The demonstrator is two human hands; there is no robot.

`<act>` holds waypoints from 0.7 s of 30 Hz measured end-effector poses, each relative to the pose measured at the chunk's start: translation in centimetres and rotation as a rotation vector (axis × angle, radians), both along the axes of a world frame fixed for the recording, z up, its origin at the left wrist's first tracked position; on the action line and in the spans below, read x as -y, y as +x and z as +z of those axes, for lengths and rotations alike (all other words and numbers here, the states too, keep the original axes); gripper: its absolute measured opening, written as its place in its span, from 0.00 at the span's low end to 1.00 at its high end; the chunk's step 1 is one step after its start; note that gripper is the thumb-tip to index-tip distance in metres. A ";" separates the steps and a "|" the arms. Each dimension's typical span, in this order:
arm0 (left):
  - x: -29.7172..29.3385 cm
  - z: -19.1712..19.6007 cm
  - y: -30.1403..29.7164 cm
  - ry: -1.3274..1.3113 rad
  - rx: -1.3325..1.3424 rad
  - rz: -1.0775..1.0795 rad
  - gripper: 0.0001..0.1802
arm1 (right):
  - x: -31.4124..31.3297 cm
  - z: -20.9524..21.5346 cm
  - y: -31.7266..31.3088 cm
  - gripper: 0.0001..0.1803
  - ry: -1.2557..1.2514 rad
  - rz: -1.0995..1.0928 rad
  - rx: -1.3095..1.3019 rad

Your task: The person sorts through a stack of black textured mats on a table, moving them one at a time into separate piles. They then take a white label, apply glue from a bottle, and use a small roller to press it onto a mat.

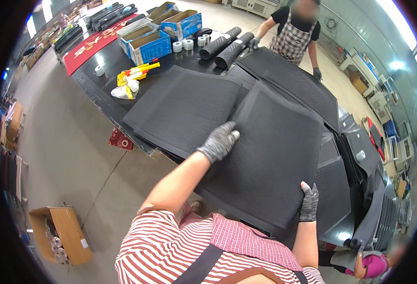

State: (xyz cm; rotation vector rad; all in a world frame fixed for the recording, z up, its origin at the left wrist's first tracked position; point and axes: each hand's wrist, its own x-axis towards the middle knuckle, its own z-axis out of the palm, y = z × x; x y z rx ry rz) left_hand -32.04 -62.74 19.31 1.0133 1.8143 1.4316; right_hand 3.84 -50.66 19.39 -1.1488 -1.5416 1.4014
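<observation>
A black textured mat (275, 151) is tilted in front of me, its lower edge close to my body. My left hand (220, 142), in a grey knit glove with bare fingertips, is closed on the mat's left edge. At its right edge my right hand (309, 202), gloved the same way, grips the mat with the thumb showing; its other fingers are partly hidden. Beneath and left of it lies a stack of similar black mats (182, 102) on the dark table. More dark mats (334, 189) lie to the right, partly covered by the held one.
Across the table a co-worker (296, 33) in a checked apron handles a large black mat (289, 83). Rolled mats (221, 42), tape rolls (188, 44), blue boxes (150, 47) and a yellow tape dispenser (140, 71) stand farther back. A cardboard box (71, 234) sits on the floor, lower left.
</observation>
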 end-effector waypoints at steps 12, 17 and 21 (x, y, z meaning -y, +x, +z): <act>2.9 -5.5 -27.2 -0.462 -0.330 0.184 0.27 | 0.4 -4.7 -25.9 0.28 -0.209 0.221 0.079; 1.6 -13.2 -25.6 -0.721 -0.207 0.398 0.27 | -1.9 -13.2 -27.6 0.37 -0.207 0.229 0.600; 1.6 -11.4 -24.7 -0.706 -0.168 0.394 0.27 | -1.8 -13.9 -27.0 0.36 -0.162 0.148 0.693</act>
